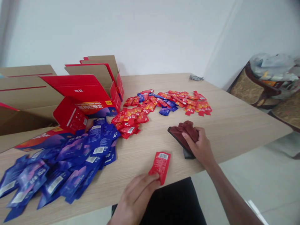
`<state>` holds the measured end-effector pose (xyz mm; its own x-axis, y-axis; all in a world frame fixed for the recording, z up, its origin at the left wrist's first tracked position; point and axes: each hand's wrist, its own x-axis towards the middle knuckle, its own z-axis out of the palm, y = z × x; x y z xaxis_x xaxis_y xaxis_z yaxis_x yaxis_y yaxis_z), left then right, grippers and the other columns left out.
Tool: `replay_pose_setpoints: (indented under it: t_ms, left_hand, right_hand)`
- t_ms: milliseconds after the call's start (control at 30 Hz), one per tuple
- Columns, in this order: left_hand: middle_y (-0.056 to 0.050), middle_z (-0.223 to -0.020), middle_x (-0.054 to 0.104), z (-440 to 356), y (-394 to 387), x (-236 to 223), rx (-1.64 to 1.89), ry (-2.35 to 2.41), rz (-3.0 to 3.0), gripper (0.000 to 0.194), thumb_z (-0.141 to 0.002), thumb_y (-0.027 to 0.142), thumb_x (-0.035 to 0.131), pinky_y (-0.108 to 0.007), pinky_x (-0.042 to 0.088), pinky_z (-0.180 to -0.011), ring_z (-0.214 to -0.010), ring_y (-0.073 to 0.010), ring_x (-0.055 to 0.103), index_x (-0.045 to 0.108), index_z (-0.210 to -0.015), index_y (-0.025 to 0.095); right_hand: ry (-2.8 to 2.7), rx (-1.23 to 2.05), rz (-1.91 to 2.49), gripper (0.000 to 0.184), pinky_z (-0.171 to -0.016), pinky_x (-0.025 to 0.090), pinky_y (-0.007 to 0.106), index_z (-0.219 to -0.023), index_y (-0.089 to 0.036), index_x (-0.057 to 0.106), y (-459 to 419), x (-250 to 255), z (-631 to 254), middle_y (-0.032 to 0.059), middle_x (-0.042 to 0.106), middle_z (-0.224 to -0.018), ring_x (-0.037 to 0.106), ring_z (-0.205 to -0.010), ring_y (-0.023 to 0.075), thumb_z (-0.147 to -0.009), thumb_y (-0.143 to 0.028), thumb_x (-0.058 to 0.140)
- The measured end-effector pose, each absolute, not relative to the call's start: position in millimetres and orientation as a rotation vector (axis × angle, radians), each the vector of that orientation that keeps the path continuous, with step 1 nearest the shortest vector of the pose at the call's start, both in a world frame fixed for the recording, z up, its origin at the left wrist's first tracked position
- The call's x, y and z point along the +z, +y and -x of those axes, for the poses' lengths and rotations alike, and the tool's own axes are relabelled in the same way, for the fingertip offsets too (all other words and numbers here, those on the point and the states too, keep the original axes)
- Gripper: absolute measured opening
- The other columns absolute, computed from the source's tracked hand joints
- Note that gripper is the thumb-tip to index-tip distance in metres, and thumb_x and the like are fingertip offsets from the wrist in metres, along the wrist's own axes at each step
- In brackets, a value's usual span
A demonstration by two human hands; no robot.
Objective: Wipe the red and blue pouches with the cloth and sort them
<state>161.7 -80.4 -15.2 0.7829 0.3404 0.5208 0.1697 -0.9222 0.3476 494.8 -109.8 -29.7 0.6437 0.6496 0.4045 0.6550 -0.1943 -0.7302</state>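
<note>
My left hand [138, 195] is closed on the lower end of a red pouch [162, 163], whose barcode faces up near the table's front edge. To the right, my right hand [202, 149] grips a crumpled brown cloth [187, 129]. Under the cloth is a flat, dark-edged object [188, 154], mostly covered, so its kind is unclear. Beyond my hands lies a heap of red pouches [131, 117]. A large pile of blue pouches [77, 159] spreads over the table's left side.
Open red cardboard boxes [96, 104] with raised flaps stand at the back left. More red pouches [197, 104] lie farther back, with a few blue pouches [168, 104] among them. Crumpled grey wrapping [196, 77] sits at the table's far corner. Chairs [250, 84] carrying plastic bags stand right.
</note>
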Motion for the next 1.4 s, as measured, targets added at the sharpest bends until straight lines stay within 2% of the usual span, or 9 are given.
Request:
replay_pose_setpoints:
  t_ms: [100,167,300,467,600,800,1000,1167,1400]
  left_hand:
    - [-0.009,-0.126,0.073,-162.0,-75.4,-14.7,1.122,0.721,-2.446,0.015,-0.105,0.018,0.052,-0.030,0.061,-0.093,-0.116,-0.0197,0.072,0.056,-0.119,0.022]
    - [-0.006,-0.107,0.078,-164.3,-73.7,-10.7,1.108,0.940,-2.280,0.010,-0.106,0.028,0.054,-0.027,0.063,-0.077,-0.094,-0.0196,0.079,0.056,-0.114,0.023]
    - [0.004,-0.063,0.068,-173.3,-70.2,-5.4,0.886,1.247,-1.804,0.030,-0.103,0.050,0.055,-0.024,0.054,-0.054,-0.052,-0.0171,0.068,0.053,-0.113,0.022]
    - [0.000,-0.068,0.072,-184.1,-67.7,-12.9,0.859,1.154,-1.421,0.067,-0.097,0.061,0.058,-0.024,0.050,-0.047,-0.044,-0.0157,0.059,0.037,-0.141,0.016]
    - [0.000,-0.067,0.072,-181.8,-74.6,-6.6,0.780,1.258,-1.682,0.056,-0.102,0.056,0.052,-0.025,0.052,-0.054,-0.052,-0.0180,0.066,0.049,-0.143,0.018]
    - [-0.009,-0.118,0.076,-172.7,-83.0,-0.7,0.515,1.198,-2.229,0.040,-0.105,0.044,0.052,-0.030,0.058,-0.071,-0.091,-0.0250,0.078,0.055,-0.141,0.026]
    - [-0.004,-0.104,0.077,-163.8,-93.2,-5.1,0.275,1.095,-2.551,0.051,-0.104,0.041,0.058,-0.029,0.059,-0.067,-0.080,-0.0226,0.078,0.046,-0.151,0.025]
    - [-0.004,-0.091,0.071,-151.7,-102.1,-9.2,0.462,0.917,-2.805,0.038,-0.108,0.045,0.049,-0.029,0.060,-0.065,-0.073,-0.0195,0.073,0.061,-0.138,0.024]
    - [-0.008,-0.133,0.067,-135.1,-102.8,-39.8,0.738,0.548,-3.076,0.035,-0.109,0.025,0.048,-0.034,0.057,-0.103,-0.127,-0.0241,0.062,0.063,-0.140,0.023]
  right_hand:
    - [-0.997,0.016,1.910,0.057,-0.078,0.050,0.039,-0.113,-0.025,0.054,-110.3,-28.1,-494.5,0.0077,0.068,-0.101,0.067,-0.090,0.0294,-0.085,-0.073,0.066]
    - [-0.973,0.021,1.917,0.058,-0.077,0.049,0.039,-0.113,-0.025,0.054,-110.8,-26.6,-494.3,0.0077,0.068,-0.101,0.067,-0.090,0.0293,-0.084,-0.074,0.066]
    - [-0.912,0.013,1.932,0.059,-0.076,0.048,0.038,-0.115,-0.025,0.054,-111.5,-25.2,-495.3,0.0082,0.069,-0.103,0.067,-0.090,0.0296,-0.084,-0.073,0.066]
    - [-0.885,0.015,1.934,0.060,-0.077,0.048,0.039,-0.116,-0.024,0.054,-112.3,-27.0,-497.7,0.0086,0.069,-0.102,0.068,-0.091,0.0308,-0.083,-0.073,0.067]
    - [-0.869,0.018,1.952,0.063,-0.076,0.048,0.039,-0.114,-0.024,0.055,-112.8,-26.7,-498.2,0.0085,0.068,-0.101,0.067,-0.090,0.0310,-0.081,-0.076,0.067]
    - [-0.862,0.049,1.947,0.062,-0.078,0.048,0.039,-0.115,-0.024,0.055,-112.7,-26.2,-499.0,0.0076,0.068,-0.099,0.066,-0.089,0.0300,-0.081,-0.074,0.067]
    - [-0.872,0.055,1.953,0.063,-0.078,0.048,0.040,-0.116,-0.023,0.055,-112.4,-26.9,-499.8,0.0092,0.069,-0.101,0.067,-0.091,0.0311,-0.082,-0.075,0.067]
    - [-0.885,0.066,1.962,0.061,-0.076,0.049,0.038,-0.114,-0.024,0.055,-112.3,-27.1,-498.9,0.0084,0.069,-0.101,0.067,-0.090,0.0303,-0.081,-0.075,0.067]
    - [-0.929,-0.016,1.914,0.060,-0.076,0.051,0.040,-0.111,-0.024,0.056,-114.2,-23.5,-489.3,0.0102,0.070,-0.102,0.069,-0.091,0.0317,-0.081,-0.074,0.068]
